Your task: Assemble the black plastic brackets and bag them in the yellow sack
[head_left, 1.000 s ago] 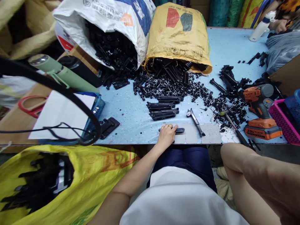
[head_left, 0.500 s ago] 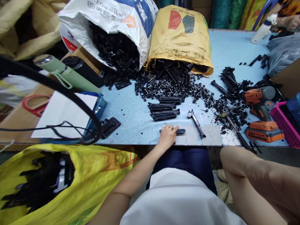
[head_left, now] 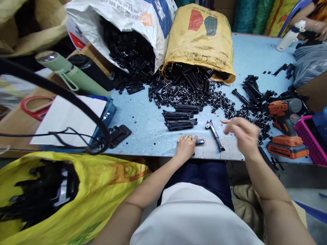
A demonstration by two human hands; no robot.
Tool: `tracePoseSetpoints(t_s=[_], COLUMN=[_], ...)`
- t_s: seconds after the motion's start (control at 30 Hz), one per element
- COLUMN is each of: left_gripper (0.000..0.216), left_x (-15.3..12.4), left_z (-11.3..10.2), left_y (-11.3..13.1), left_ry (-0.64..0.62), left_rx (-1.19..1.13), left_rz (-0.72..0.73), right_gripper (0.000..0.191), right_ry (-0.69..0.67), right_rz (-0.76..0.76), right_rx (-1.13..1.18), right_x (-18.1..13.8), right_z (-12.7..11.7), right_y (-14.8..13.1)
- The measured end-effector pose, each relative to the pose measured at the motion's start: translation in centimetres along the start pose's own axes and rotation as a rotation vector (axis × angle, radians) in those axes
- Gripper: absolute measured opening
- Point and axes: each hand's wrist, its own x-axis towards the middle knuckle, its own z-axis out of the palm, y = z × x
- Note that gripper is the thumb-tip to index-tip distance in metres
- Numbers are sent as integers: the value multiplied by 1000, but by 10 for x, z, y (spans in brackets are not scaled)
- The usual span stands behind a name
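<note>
In the head view my left hand [head_left: 186, 148] is closed on a narrow black bar-shaped part [head_left: 200, 141] lying at the table's front edge. The part's rounded right end sticks out past my fingers. My right hand [head_left: 244, 134] is in the air over the table, its index finger stretched out leftward and slightly blurred. Nothing shows in it. Below and behind it lies a hammer, with only its dark handle [head_left: 267, 158] in sight. Between my hands a black part with a metal strip [head_left: 216, 136] rests at a slant. Several similar long black parts [head_left: 180, 125] lie stacked beyond my left hand.
Many small black-headed pins [head_left: 181, 93] are heaped across the blue table [head_left: 135, 129]. A white sack [head_left: 159, 44] and a yellow sack [head_left: 199, 41] spill black parts. An orange cordless drill [head_left: 288, 146] stands right, beside a pink basket [head_left: 306, 136]. A yellow bag [head_left: 102, 190] hangs open at lower left.
My right hand has come up from beside my body to above the table, near the hammer. My left hand stays on the black bar-shaped part. The view has shifted slightly.
</note>
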Motion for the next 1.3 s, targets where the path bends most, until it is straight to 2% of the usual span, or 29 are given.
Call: tracePoseSetpoints(t_s=[0.13,0.2,0.3,0.37,0.4,0.47,0.57,0.63,0.7,0.77,0.83,0.9,0.97,1.07,1.3], left_gripper=[35,34,30,29,29,30,32,36,39,39,49,60,60,60,62], left_x=[2,4,8,10,10,11,12,13,14,15,14,12,11,8,4], left_z=[-2,-2,-3,-5,-6,-10,-20,-25,-28,-28,-26,-22,-18,-12,-3], left_y=[2,3,2,-1,-2,-4,-3,-1,2,4,5,5,1,-6,-18], left_ry=[-21,-43,-57,-64,-74,-112,-185,-225,-248,-251,-230,-196,-153,-70,131], left_rx=[-30,-40,-46,-65,-76,-93,-94,-81,-70,-75,-84,-92,-109,-169,-287], left_rz=[125,175,183,191,197,209,228,236,232,226,230,238,235,240,328], right_gripper=[33,26,18,21,24,26,29,32,36,40,43,45,46,46,38], right_ry=[-192,-267,-331,-449,-526,-659,-767,-831,-880,-903,-900,-863,-804,-740,-723], right_rz=[177,205,212,232,207,61,-178,-210,-178,-133,-98,-76,-70,-93,-201], right_rx=[-457,-601,-691,-708,-702,-677,-690,-736,-770,-793,-810,-827,-844,-862,-890], right_x=[-3,-8,-12,-15,-17,-22,-30,-32,-33,-32,-31,-32,-33,-33,-29], right_z=[31,38,30,17,11,2,2,8,13,16,16,15,13,10,4], right_y=[9,14,18,17,15,10,3,0,-2,-5,-9,-15,-23,-35,-52])
